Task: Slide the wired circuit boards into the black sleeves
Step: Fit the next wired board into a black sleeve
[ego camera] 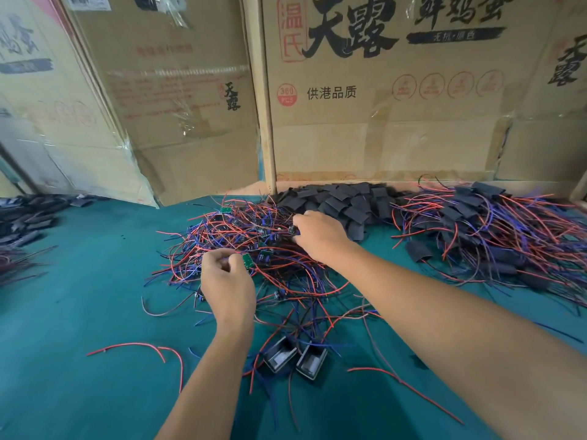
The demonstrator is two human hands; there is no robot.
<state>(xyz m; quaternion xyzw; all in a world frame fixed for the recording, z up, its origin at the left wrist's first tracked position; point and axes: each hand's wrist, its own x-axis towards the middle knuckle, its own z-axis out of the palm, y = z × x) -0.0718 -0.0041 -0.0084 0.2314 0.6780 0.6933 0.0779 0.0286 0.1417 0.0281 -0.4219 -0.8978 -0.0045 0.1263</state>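
— Why is my left hand (227,282) held low over the tangle?

— I have it pinching one green circuit board (246,261) between thumb and fingertips, lifted clear of the red and blue wires (254,249) so its leads can pull free.

— And the right?

— My right hand (317,235) reaches toward the heap of black sleeves (343,201) at the back, fingers curled on something small and dark; I cannot tell what. Finished pieces (482,223) lie apart on the right.
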